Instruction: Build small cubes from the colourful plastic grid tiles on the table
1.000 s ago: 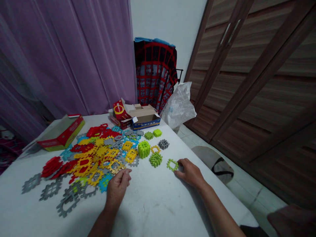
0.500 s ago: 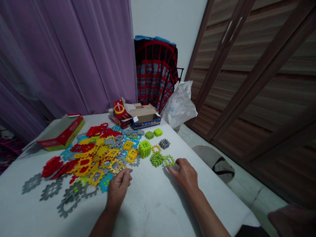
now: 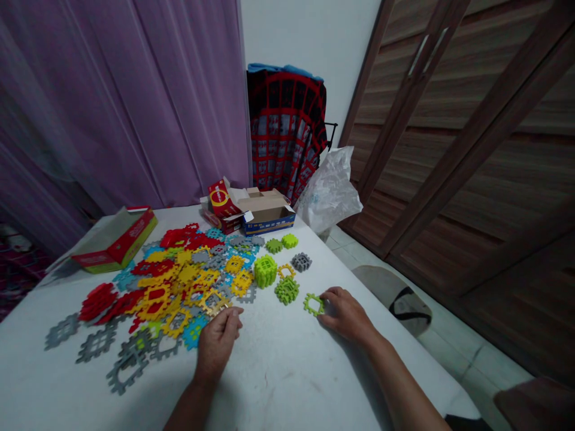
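Note:
My right hand (image 3: 345, 314) pinches the edge of a light-green toothed frame piece (image 3: 306, 304) with a square hole, held at the table surface. To its left sits a stack of green toothed pieces (image 3: 287, 290), apart from the held one. A taller bright-green stack (image 3: 265, 271) stands just behind, beside a small yellow frame (image 3: 286, 271) and a gray stack (image 3: 301, 261). My left hand (image 3: 218, 336) is closed in a loose fist beside the pile of interlocking pieces, near a yellow frame (image 3: 176, 323) and a blue piece (image 3: 194, 331). Whatever its fingers hold, if anything, is hidden.
A mixed pile with red pieces (image 3: 96, 302) and gray pieces (image 3: 97, 343) spreads over the left of the white table (image 3: 278, 383). Open boxes, one red-green (image 3: 121, 248) and one blue (image 3: 269, 222), stand behind. A plastic bag (image 3: 331, 188) hangs by the far right edge.
My right hand has moved slightly right and toward me, drawing the light-green frame away from the green stack. The left hand has hardly moved. The view has shifted slightly.

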